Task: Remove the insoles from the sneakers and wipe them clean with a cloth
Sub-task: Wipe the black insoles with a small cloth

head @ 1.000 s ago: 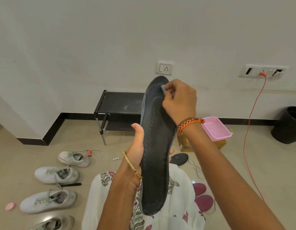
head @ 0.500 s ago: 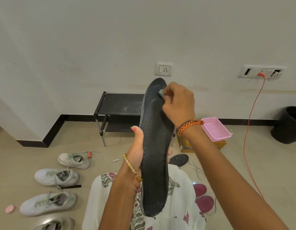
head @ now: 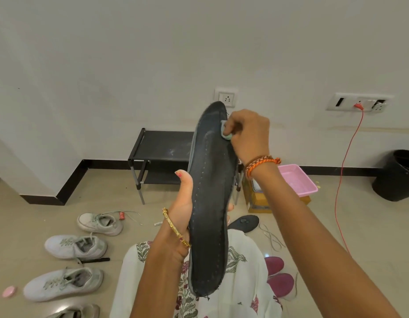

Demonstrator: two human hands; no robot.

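The long black foam insole (head: 210, 203) stands nearly upright in front of me, toe end up, raised above my lap. It looks light and bendy to me, so I judge it would flop if taken only by the tip; my left hand (head: 182, 210) grips it around the middle, thumb along the near edge and fingers wrapped behind, which braces it against rubbing. My right hand (head: 247, 134) is curled round a small pale green cloth (head: 226, 133), pinching it against the insole's upper right edge near the toe. The stitched rim looks frayed, so I would wipe along it, not across. There is free air on every side of the insole. Lower left, white sneakers (head: 76, 246) lie on the beige tiled floor (head: 336, 226), well apart from my hands. A black metal rack (head: 162, 148) stands at the wall behind.
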